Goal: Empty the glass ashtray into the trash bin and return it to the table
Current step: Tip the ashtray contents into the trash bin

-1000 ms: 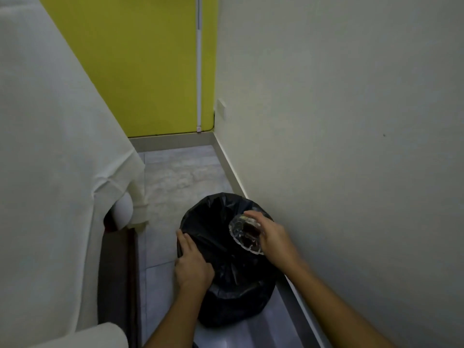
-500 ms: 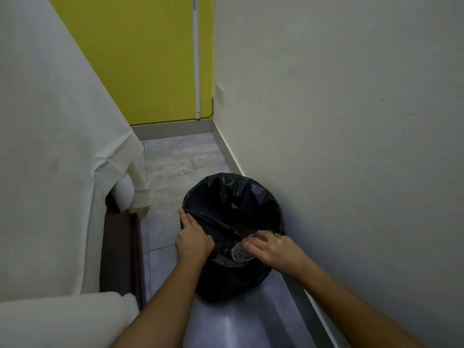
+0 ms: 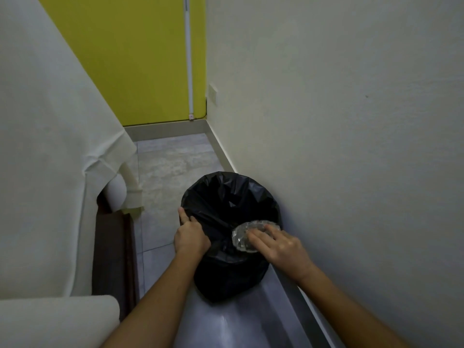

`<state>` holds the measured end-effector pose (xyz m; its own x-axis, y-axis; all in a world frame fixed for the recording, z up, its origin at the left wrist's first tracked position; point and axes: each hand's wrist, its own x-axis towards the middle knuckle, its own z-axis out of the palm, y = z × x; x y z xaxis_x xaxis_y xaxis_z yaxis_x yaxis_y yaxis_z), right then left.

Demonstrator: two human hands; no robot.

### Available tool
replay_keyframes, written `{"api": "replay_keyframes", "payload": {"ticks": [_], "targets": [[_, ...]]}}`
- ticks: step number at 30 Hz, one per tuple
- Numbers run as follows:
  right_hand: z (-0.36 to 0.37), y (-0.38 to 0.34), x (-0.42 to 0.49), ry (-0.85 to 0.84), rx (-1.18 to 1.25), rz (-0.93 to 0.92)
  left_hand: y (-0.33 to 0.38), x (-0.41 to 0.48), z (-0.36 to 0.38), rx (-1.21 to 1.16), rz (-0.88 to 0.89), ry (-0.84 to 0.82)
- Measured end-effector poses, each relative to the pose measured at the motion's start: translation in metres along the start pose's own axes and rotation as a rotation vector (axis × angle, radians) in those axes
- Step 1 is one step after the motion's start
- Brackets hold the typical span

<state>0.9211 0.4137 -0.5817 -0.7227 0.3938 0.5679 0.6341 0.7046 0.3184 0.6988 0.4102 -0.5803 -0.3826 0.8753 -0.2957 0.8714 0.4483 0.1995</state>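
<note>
- Right hand [image 3: 278, 244] clamped over the glass ashtray [image 3: 242, 236], fingers draped across its back, bowl apparently turned face-down toward the bin.
- Ashtray just ahead of and under those fingers, at the near right rim of the trash bin [image 3: 226, 234], over the black liner's opening; contact with the rim impossible to tell.
- Left hand [image 3: 192, 238] pinched shut on the liner at the near left rim, thumb and forefinger gathering the plastic, steadying the bin.
- No real long axis to the ashtray: roundish, tilted flat-side-down, its visible edge jutting left of the right hand toward the left hand.
- Likely step: tipping or tapping out the contents; emptying itself not visible.
- Coming move probably a lift straight up and back with the right hand, the only hand on the glass.
- Table not clearly in view; return trip not yet begun.
</note>
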Motion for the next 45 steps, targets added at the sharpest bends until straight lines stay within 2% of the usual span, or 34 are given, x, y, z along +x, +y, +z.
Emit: {"api": "replay_keyframes", "payload": {"ticks": [2,7,11,16,20,24,29,31,34,38,41,43,45], "targets": [[0.002,-0.005,-0.011,-0.02,-0.004,-0.068,0.001,0.0,0.0,0.009,0.005,-0.011],[-0.005,-0.004,-0.005,0.001,0.002,-0.016,0.006,0.0,0.002,0.015,0.015,-0.034],[-0.004,-0.001,-0.016,-0.056,-0.005,-0.075,0.012,-0.001,0.001,0.018,0.037,-0.063],[-0.008,0.007,-0.01,-0.041,0.003,0.018,0.017,-0.003,0.0,0.028,0.05,-0.07],[-0.004,0.003,-0.023,-0.082,0.014,-0.055,0.019,-0.007,-0.002,0.042,0.06,-0.081],[-0.009,0.006,-0.013,-0.046,-0.014,0.003,0.019,-0.007,-0.004,0.053,0.061,-0.076],[-0.004,0.006,-0.027,-0.054,-0.049,-0.046,0.026,-0.007,-0.001,0.059,0.059,-0.088],[-0.007,0.009,-0.019,-0.059,-0.039,-0.002,0.025,-0.006,-0.001,0.043,0.054,-0.092],[-0.016,0.015,0.007,-0.116,0.1,0.3,0.023,-0.008,-0.001,0.048,0.048,-0.086],[-0.024,0.031,0.044,-0.321,0.487,0.968,0.023,-0.022,0.003,0.215,0.04,-0.002],[-0.026,0.042,0.058,-0.282,0.793,1.289,0.023,-0.021,-0.003,0.166,0.259,0.112],[-0.028,0.044,0.058,-0.208,0.99,1.457,0.025,-0.017,-0.009,0.009,0.449,0.064],[-0.027,0.045,0.061,-0.132,1.158,1.59,0.031,-0.016,-0.018,-0.081,0.545,-0.038]]}}
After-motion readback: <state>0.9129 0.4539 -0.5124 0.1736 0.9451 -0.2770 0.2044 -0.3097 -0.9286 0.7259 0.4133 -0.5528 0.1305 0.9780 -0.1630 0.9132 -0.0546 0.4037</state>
